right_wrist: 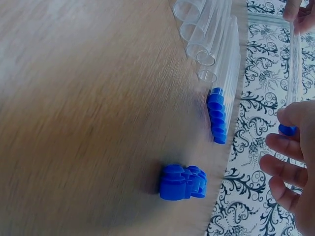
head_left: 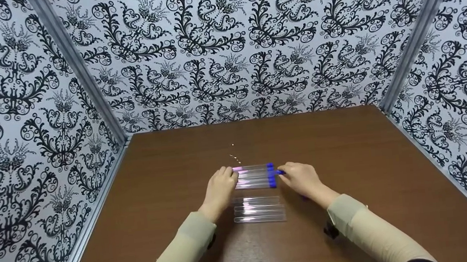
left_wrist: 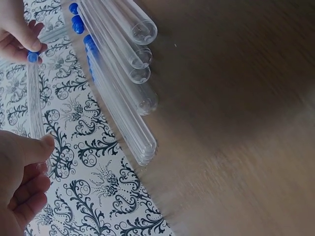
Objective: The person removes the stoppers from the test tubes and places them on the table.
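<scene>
My left hand (head_left: 221,186) holds the rounded end of a clear test tube (left_wrist: 35,98), thumb against fingers. At the tube's other end, my right hand (head_left: 304,177) pinches a blue cap (right_wrist: 287,130) that sits at the mouth. The wrist views show this tube raised off the table. Behind it in the head view, several blue-capped tubes (head_left: 254,182) lie side by side, caps (right_wrist: 216,118) to the right. Nearer to me lie several uncapped tubes (head_left: 261,218), open ends to the right. A few loose blue caps (right_wrist: 179,183) stand clustered on the table by my right forearm.
The brown tabletop (head_left: 169,165) is bounded by patterned walls (head_left: 220,65) at the back and sides, with grey metal posts (head_left: 83,72) in the corners. Small white specks (head_left: 235,157) show behind the capped row. A dark device (head_left: 331,229) is at my right wrist.
</scene>
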